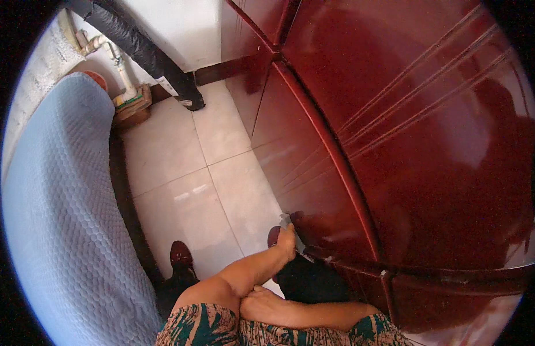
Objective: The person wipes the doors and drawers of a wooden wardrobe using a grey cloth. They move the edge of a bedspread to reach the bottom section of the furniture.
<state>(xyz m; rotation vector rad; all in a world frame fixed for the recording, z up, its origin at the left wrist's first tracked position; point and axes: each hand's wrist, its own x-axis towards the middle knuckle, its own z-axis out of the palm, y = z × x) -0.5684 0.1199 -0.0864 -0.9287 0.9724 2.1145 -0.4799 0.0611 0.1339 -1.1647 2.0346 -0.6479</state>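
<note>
My left hand (287,241) reaches across to the right, low beside the glossy dark red wooden cabinet (429,150). Its fingers are closed on a grey cloth (285,219), which lies against the cabinet's lower side; most of the cloth is hidden behind the hand. Just under my left forearm, my right hand (260,300) is drawn in close to my body. Its fingers are curled, and nothing shows in them. Patterned green and tan sleeves cover both upper arms.
A bed or seat with a quilted light blue cover (77,190) runs along the left. At the back, a black-wrapped roll (158,63) leans by white pipes (122,72). My dark red shoes (181,255) stand on pale floor tiles (175,155) between bed and cabinet.
</note>
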